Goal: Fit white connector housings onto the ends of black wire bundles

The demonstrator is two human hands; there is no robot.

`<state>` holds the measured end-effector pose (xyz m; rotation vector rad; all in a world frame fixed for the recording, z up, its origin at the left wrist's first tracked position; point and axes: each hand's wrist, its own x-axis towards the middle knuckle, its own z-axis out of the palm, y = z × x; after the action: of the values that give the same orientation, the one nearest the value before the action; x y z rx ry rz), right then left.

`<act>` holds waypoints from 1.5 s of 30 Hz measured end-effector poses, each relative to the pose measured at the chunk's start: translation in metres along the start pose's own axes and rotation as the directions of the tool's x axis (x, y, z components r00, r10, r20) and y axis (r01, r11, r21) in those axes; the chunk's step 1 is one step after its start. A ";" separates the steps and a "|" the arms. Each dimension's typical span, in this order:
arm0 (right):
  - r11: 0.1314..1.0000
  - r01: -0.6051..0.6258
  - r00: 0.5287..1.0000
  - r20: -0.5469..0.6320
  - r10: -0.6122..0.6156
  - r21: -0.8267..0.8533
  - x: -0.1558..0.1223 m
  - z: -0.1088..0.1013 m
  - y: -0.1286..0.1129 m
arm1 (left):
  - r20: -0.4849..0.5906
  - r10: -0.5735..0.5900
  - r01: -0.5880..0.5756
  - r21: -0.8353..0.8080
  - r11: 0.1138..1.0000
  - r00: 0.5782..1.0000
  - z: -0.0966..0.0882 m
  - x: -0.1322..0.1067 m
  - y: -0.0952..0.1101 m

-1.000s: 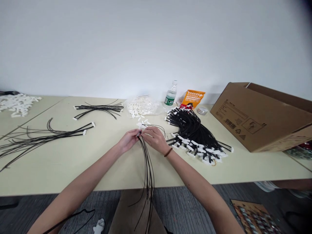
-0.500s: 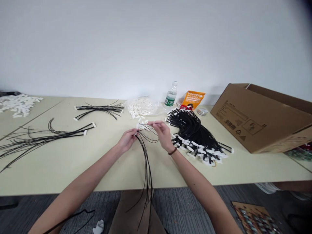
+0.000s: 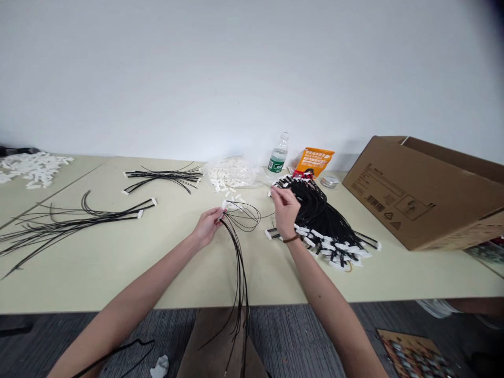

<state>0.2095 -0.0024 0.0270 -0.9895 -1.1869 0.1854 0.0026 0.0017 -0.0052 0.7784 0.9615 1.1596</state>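
My left hand (image 3: 207, 227) is closed on the top end of a bundle of thin black wires (image 3: 239, 268) that hangs over the table's near edge. My right hand (image 3: 285, 211) is pinched on one black wire with a white connector at its end, held over the left edge of a big fanned pile of finished black wires with white connectors (image 3: 319, 223). A few wire loops (image 3: 244, 214) curl between the two hands. A few loose white connectors (image 3: 231, 198) lie just beyond my left hand.
A clear bag of white connectors (image 3: 230, 172), a water bottle (image 3: 277, 156), an orange pouch (image 3: 314, 160) and a small tape roll (image 3: 329, 181) stand at the back. An open cardboard box (image 3: 427, 190) lies right. More black wires (image 3: 66, 220) and white parts (image 3: 29, 165) lie left.
My right hand left the bundle at my left hand and moved right and back, carrying one wire to the finished pile. My left hand stayed put, holding the bundle.
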 end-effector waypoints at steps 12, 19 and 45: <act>0.901 0.378 0.887 0.360 -0.288 -0.212 -0.046 0.024 -0.013 | 0.076 0.033 -0.030 -0.039 0.999 0.997 0.008 -0.008 0.001; 0.905 0.369 0.889 0.365 -0.277 -0.213 -0.046 0.024 -0.011 | 0.089 0.045 -0.040 -0.058 0.998 0.995 0.010 -0.010 0.002; 0.908 -0.420 0.833 0.397 0.384 0.003 -0.044 0.030 -0.012 | 0.104 0.185 -0.200 0.172 0.965 0.977 0.004 -0.006 0.000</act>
<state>0.1620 -0.0197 0.0062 -1.1485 -1.2994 0.8001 0.0056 -0.0045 -0.0025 1.0806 0.9430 1.2056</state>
